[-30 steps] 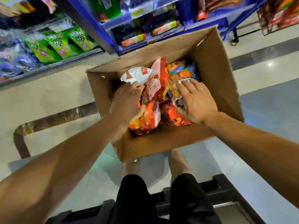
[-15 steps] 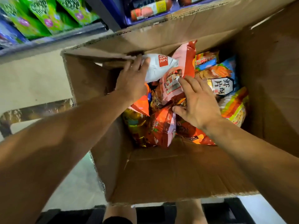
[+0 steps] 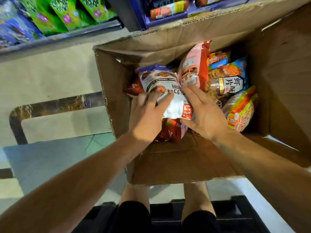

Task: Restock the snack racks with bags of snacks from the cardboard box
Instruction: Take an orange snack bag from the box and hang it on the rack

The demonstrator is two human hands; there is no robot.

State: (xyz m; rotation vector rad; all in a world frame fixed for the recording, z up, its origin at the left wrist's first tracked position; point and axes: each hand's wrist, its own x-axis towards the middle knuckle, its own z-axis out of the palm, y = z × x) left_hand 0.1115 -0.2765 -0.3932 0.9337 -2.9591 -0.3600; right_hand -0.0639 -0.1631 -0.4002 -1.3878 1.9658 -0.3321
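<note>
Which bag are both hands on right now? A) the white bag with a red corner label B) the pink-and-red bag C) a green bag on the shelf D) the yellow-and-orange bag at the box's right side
A: the left hand and right hand flank the white bag inside the cardboard box, fingers on its edges.

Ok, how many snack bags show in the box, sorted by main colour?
White bag: 1
Pink bag: 1
Blue-and-orange bags: 2
Yellow-orange bag: 1
Red bags: 2
Total: 7 visible; more may lie hidden underneath.
</note>
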